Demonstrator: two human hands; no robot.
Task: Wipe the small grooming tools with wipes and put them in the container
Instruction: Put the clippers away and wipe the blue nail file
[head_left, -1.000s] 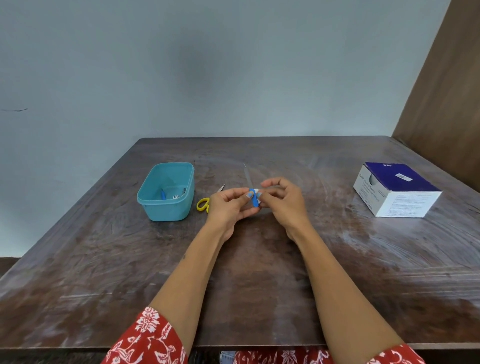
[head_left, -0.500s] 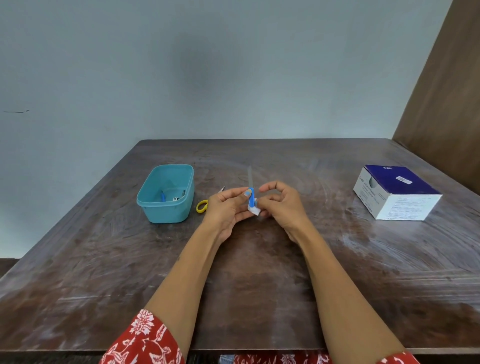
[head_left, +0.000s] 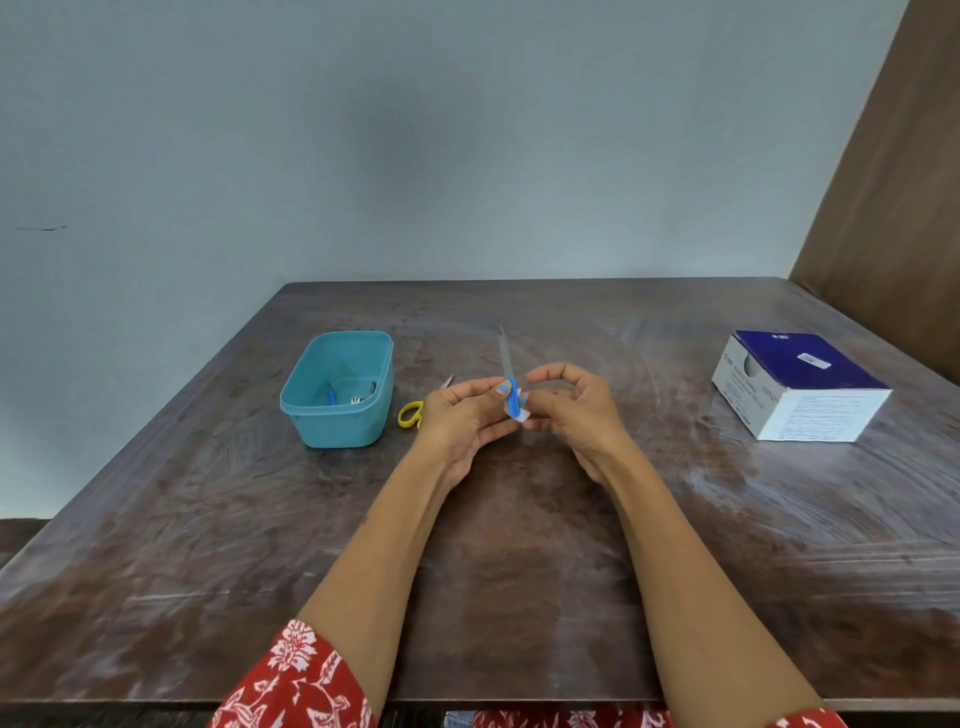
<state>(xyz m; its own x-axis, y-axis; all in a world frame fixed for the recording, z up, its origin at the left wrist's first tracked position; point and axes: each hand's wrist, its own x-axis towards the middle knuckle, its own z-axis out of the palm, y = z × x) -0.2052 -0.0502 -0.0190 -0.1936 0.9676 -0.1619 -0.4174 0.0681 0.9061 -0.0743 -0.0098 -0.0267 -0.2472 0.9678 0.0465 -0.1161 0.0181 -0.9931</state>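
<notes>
Nail file (head_left: 506, 364), slim metal blade, blue plastic handle: pinched upright mid-tabletop by left hand (head_left: 462, 415); right hand (head_left: 571, 410) pinches white wipe (head_left: 521, 414) at handle. Teal plastic container (head_left: 337, 389) toward left edge.

— What stands behind the dark brown wooden table with the worn, streaked top (head_left: 519, 571)?

— A plain pale blue-grey painted wall (head_left: 415, 145). It has one small dark mark on the left side (head_left: 41, 227).

— And on the right?

— A flat brown wooden panel (head_left: 893, 182) rises there, at the table's far right corner.

— How is the light?

— Soft and even. The table top shines a little, with pale streaks on it. At the far left, below the wall, a dark strip of floor (head_left: 21, 535) shows.
</notes>
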